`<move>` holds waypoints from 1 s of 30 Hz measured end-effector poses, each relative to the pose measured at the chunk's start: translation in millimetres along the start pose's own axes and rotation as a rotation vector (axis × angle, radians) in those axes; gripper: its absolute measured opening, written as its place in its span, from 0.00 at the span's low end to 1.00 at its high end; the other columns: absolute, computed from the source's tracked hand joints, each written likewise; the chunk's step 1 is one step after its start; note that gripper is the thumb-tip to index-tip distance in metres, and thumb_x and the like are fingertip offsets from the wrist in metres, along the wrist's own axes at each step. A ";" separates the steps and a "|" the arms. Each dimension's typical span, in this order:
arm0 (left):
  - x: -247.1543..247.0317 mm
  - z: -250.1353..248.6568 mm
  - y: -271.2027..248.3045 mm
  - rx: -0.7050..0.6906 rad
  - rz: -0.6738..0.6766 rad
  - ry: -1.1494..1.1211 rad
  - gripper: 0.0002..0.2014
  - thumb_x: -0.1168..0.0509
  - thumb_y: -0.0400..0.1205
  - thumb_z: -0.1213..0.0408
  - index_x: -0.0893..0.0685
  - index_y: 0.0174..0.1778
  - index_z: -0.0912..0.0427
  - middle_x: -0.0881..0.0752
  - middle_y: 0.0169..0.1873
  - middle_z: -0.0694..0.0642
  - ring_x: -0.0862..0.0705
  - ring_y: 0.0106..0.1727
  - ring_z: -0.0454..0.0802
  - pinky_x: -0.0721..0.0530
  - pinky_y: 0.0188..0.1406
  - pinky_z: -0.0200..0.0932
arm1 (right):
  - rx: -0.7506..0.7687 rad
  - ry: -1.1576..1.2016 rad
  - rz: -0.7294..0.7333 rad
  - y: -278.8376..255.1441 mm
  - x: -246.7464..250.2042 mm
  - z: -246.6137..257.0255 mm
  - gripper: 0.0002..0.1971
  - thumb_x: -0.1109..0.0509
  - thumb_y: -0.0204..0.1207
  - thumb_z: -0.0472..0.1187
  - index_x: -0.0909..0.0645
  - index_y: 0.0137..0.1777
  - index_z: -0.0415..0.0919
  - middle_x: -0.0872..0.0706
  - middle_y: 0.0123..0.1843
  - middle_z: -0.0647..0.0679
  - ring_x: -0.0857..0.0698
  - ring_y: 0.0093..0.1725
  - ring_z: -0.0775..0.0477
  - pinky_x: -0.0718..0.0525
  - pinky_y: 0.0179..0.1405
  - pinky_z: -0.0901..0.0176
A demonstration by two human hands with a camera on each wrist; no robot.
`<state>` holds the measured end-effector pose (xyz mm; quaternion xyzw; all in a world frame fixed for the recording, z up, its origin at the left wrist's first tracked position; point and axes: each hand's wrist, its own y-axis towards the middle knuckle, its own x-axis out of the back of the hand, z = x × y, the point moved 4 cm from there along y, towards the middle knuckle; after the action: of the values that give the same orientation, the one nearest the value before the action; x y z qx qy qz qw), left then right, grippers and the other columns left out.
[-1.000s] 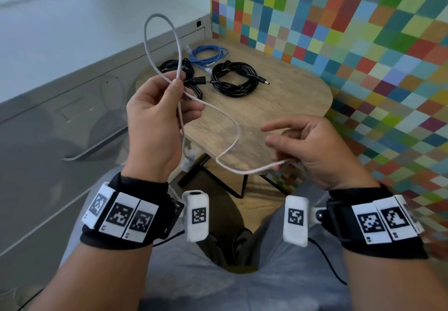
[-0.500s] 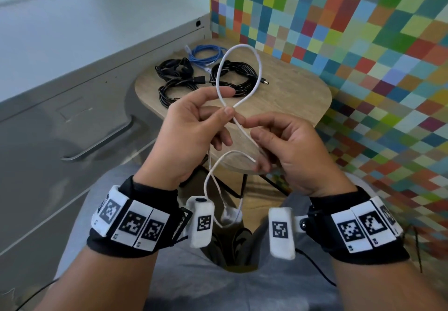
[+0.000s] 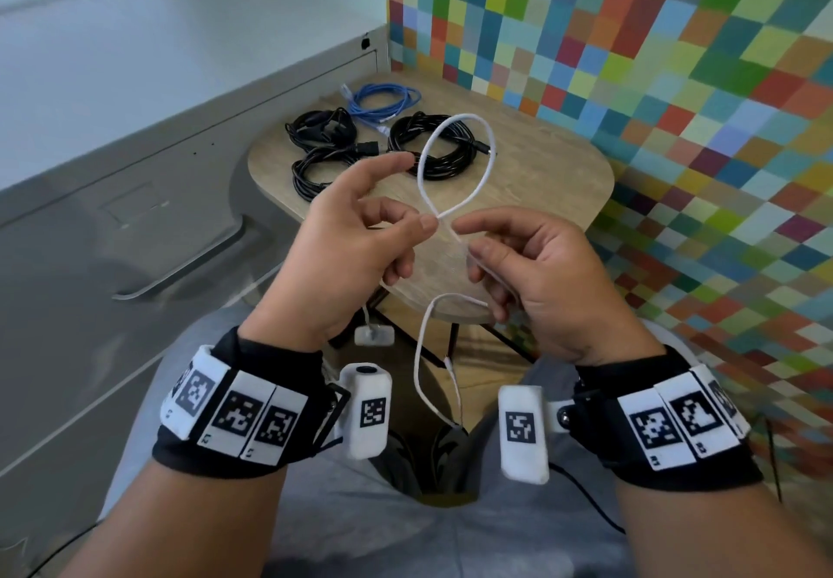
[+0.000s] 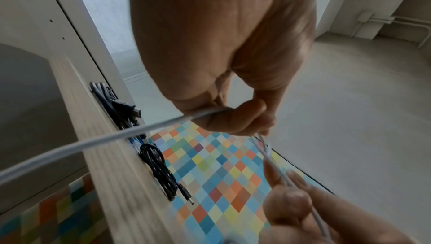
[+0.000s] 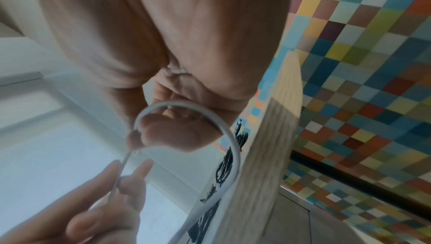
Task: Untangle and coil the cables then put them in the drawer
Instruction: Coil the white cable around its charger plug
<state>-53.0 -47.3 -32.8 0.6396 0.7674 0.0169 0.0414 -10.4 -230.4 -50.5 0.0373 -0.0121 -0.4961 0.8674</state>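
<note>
the grey drawer (image 3: 135, 235) runs along your nine o'clock side, front shut, handle facing you. the round wooden table (image 3: 554, 181) sits at twelve, with three black cable coils (image 3: 432, 149) and a blue coil (image 3: 383, 102) already lying on it. in front of your chest, your left hand (image 3: 342, 257) and right hand (image 3: 536, 280) meet, each pinching the white cable (image 3: 489, 158) between thumb and fingers. one loop stands up toward twelve from the crossing between your thumbs; the loose tail hangs toward six between your knees, its long axis about vertical. your right hand is nearer the tail, so i'd judge it feeds the next loop.
</note>
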 end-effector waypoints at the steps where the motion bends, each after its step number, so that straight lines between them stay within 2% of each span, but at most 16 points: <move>1: 3.3 -0.8 0.5 -0.004 -0.025 -0.013 0.26 0.24 0.81 0.71 0.20 0.73 0.52 0.13 0.35 0.56 0.20 0.25 0.50 0.24 0.24 0.40 | 0.009 0.019 -0.036 0.6 3.1 1.1 0.11 0.31 0.86 0.31 0.12 0.61 0.43 0.15 0.34 0.43 0.24 0.24 0.48 0.21 0.21 0.56; 5: 13.4 -7.7 0.4 -0.054 -0.055 -0.134 0.18 0.22 0.75 0.66 0.13 0.61 0.58 0.12 0.33 0.54 0.24 0.21 0.45 0.31 0.19 0.36 | 0.029 0.089 -0.154 3.1 11.1 2.4 0.18 0.32 0.86 0.30 0.18 0.73 0.46 0.17 0.36 0.42 0.19 0.28 0.45 0.17 0.25 0.53; 8: 20.5 -13.1 1.3 -0.123 -0.022 -0.255 0.09 0.24 0.78 0.69 0.10 0.52 0.57 0.12 0.33 0.55 0.29 0.18 0.43 0.36 0.17 0.36 | 0.031 0.150 -0.262 4.9 16.0 1.1 0.24 0.34 0.88 0.29 0.21 0.79 0.50 0.18 0.36 0.45 0.17 0.31 0.45 0.16 0.26 0.53; 11: 27.4 -18.4 1.3 -0.182 -0.028 -0.338 0.05 0.27 0.79 0.69 0.09 0.48 0.56 0.13 0.33 0.55 0.32 0.18 0.41 0.37 0.18 0.36 | 0.048 0.198 -0.381 6.0 23.6 0.4 0.24 0.34 0.88 0.28 0.21 0.80 0.47 0.19 0.37 0.45 0.16 0.34 0.48 0.13 0.29 0.53; 15: 34.7 -23.6 0.3 -0.226 -0.085 -0.390 0.09 0.32 0.84 0.70 0.09 0.45 0.53 0.14 0.34 0.55 0.34 0.19 0.41 0.38 0.18 0.35 | 0.060 0.213 -0.538 6.0 38.8 -0.3 0.19 0.33 0.87 0.29 0.16 0.74 0.45 0.18 0.41 0.47 0.16 0.38 0.51 0.10 0.35 0.52; 20: 34.8 -28.6 -1.1 -0.258 -0.082 -0.363 0.08 0.32 0.85 0.70 0.10 0.45 0.54 0.14 0.34 0.55 0.34 0.19 0.42 0.36 0.18 0.35 | 0.120 0.120 -0.621 5.9 47.4 -0.6 0.16 0.26 0.77 0.35 0.10 0.59 0.55 0.16 0.54 0.51 0.15 0.53 0.52 0.13 0.56 0.51; 23: 26.7 -31.2 -4.1 -0.258 -0.051 -0.241 0.01 0.28 0.82 0.68 0.12 0.47 0.59 0.13 0.33 0.55 0.32 0.19 0.42 0.36 0.18 0.36 | 0.217 0.064 -0.595 3.5 40.4 6.2 0.20 0.29 0.74 0.31 0.11 0.60 0.53 0.12 0.62 0.48 0.15 0.64 0.48 0.16 0.73 0.46; 25: 19.8 -31.9 -7.1 -0.238 -0.048 -0.144 0.04 0.25 0.79 0.67 0.12 0.47 0.60 0.11 0.33 0.54 0.29 0.20 0.41 0.34 0.19 0.35 | 0.286 0.012 -0.513 0.5 30.6 11.7 0.25 0.34 0.75 0.26 0.13 0.64 0.53 0.13 0.69 0.46 0.17 0.73 0.44 0.21 0.79 0.40; 26: 17.1 -32.2 -8.2 -0.227 -0.059 -0.095 0.05 0.25 0.77 0.67 0.12 0.47 0.61 0.10 0.32 0.53 0.26 0.20 0.39 0.32 0.20 0.33 | 0.323 -0.014 -0.467 -1.5 25.1 15.0 0.28 0.36 0.74 0.25 0.15 0.67 0.53 0.14 0.72 0.47 0.20 0.77 0.44 0.24 0.82 0.40; 28: 13.5 -34.1 -10.1 -0.222 -0.086 -0.012 0.07 0.24 0.75 0.68 0.12 0.46 0.64 0.09 0.33 0.53 0.20 0.23 0.36 0.26 0.25 0.26 | 0.415 -0.040 -0.355 -5.0 16.0 22.2 0.33 0.42 0.73 0.22 0.23 0.76 0.47 0.19 0.78 0.48 0.25 0.83 0.47 0.31 0.87 0.44; 30: 12.5 -37.0 -11.8 -0.239 -0.094 0.054 0.08 0.23 0.75 0.68 0.12 0.47 0.65 0.09 0.35 0.55 0.17 0.25 0.36 0.24 0.28 0.24 | 0.450 0.015 -0.232 -5.4 11.8 26.0 0.39 0.44 0.71 0.23 0.34 0.84 0.44 0.27 0.86 0.44 0.30 0.87 0.44 0.35 0.89 0.42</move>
<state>-70.0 -36.1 2.6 0.5927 0.7900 0.1234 0.0971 -10.6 -244.6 -25.1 0.2342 -0.1114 -0.5770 0.7745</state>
